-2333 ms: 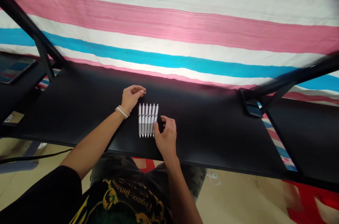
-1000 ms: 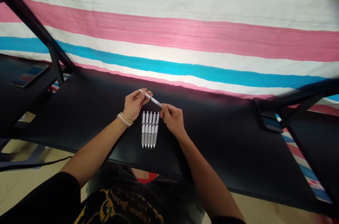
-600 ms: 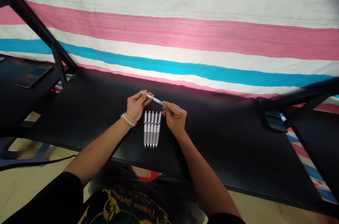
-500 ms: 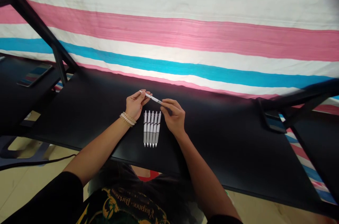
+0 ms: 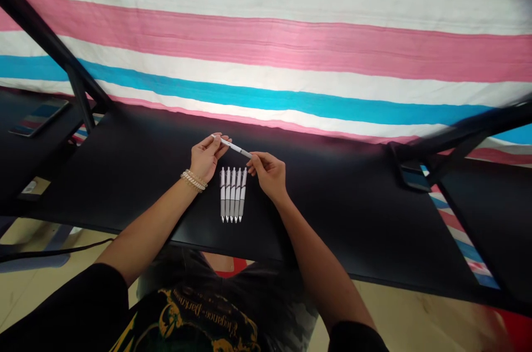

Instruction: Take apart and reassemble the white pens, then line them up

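Note:
A white and grey pen [image 5: 236, 147] is held between both hands above the black table. My left hand [image 5: 205, 157] pinches its white end with thumb and fingers, and a beaded bracelet circles that wrist. At the grey end, my right hand [image 5: 268, 172] has its fingers closed on the pen; the tip is hidden by them. Below the held pen, several matching pens [image 5: 233, 195] lie side by side in a row on the table, their silver tips toward my body.
The black table [image 5: 341, 219] meets a striped sheet [image 5: 266, 41] at its far side. Black metal bars [image 5: 78, 91] stand at left and right. A dark phone-like slab [image 5: 39, 117] lies at the far left.
The whole view has shifted, so the table and pens appear slightly higher and further left. The right hand's fingers have changed position around the pen's grey end; both hands still hold it.

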The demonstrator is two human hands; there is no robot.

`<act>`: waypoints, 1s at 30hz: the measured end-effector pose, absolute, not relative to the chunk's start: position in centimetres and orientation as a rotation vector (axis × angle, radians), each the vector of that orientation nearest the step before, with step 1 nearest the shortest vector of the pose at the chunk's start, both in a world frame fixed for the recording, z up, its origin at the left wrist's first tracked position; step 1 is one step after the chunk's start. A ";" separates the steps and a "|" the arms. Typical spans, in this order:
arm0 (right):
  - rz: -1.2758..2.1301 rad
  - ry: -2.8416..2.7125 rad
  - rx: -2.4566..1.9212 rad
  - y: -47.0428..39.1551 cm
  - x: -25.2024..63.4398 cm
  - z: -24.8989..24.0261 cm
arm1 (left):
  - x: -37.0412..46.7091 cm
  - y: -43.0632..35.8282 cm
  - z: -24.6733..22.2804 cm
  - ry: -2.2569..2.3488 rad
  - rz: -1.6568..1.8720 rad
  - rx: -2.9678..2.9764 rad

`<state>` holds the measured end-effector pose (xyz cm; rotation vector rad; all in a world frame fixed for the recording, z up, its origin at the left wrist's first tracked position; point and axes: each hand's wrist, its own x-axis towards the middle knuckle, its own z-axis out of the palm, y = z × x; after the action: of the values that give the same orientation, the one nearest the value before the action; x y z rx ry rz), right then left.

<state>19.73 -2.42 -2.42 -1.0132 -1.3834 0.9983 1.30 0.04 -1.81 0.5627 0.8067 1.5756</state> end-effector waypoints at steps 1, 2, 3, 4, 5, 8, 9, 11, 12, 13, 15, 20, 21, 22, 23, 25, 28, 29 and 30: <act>0.971 -1.391 -1.011 -2.4 19.8 -2.5 | 1.3 0.0 -1.8 0.802 1.577 0.567; 0.941 -1.392 -1.002 -2.4 19.8 -2.5 | 1.3 0.0 -1.9 0.796 1.581 0.570; 0.922 -1.386 -0.990 -2.4 19.8 -2.5 | 1.3 0.0 -1.9 0.792 1.584 0.570; 0.927 -1.380 -0.981 -2.4 19.8 -2.4 | 1.3 0.0 -1.9 0.788 1.588 0.569; 0.947 -1.373 -0.982 -2.4 19.9 -2.4 | 1.3 0.0 -1.9 0.785 1.589 0.568; 0.965 -1.370 -1.029 -2.5 19.9 -2.2 | 1.4 0.0 -2.0 0.785 1.577 0.572; 0.934 -1.385 -1.030 -2.5 19.8 -2.2 | 1.4 0.0 -2.0 0.783 1.576 0.574; 0.881 -1.407 -1.000 -2.5 19.7 -2.2 | 1.4 0.0 -2.0 0.775 1.582 0.579; 0.885 -1.397 -0.985 -2.5 19.7 -2.2 | 1.4 0.0 -2.1 0.770 1.586 0.581; 0.914 -1.374 -0.982 -2.4 19.6 -2.2 | 1.4 0.0 -2.1 0.765 1.590 0.583; 0.995 -1.338 -1.017 -2.4 19.6 -2.3 | 1.4 0.0 -2.2 0.761 1.590 0.592; 0.881 -1.439 -0.993 -2.5 19.6 -2.2 | 1.5 -0.1 -2.1 0.774 1.580 0.609; 0.884 -1.435 -0.971 -2.5 19.6 -2.2 | 1.6 -0.1 -2.1 0.777 1.579 0.610; 0.914 -1.417 -0.965 -2.5 19.6 -2.2 | 1.6 -0.1 -2.0 0.778 1.576 0.610; 0.961 -1.392 -0.977 -2.5 19.5 -2.3 | 1.6 -0.2 -2.0 0.777 1.575 0.612; 1.014 -1.360 -1.026 -2.6 19.4 -2.4 | 1.6 -0.2 -1.9 0.776 1.570 0.618; 0.896 -1.416 -1.055 -2.6 19.5 -2.5 | 1.5 -0.1 -1.9 0.795 1.569 0.615; 0.846 -1.432 -1.050 -2.6 19.6 -2.5 | 1.5 -0.1 -1.9 0.803 1.571 0.610; 0.815 -1.441 -1.047 -2.5 19.6 -2.5 | 1.5 -0.1 -1.9 0.808 1.574 0.605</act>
<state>19.63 -2.54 -2.52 -1.0473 -1.4410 0.8145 1.49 -0.08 -1.94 0.6053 0.8079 1.5744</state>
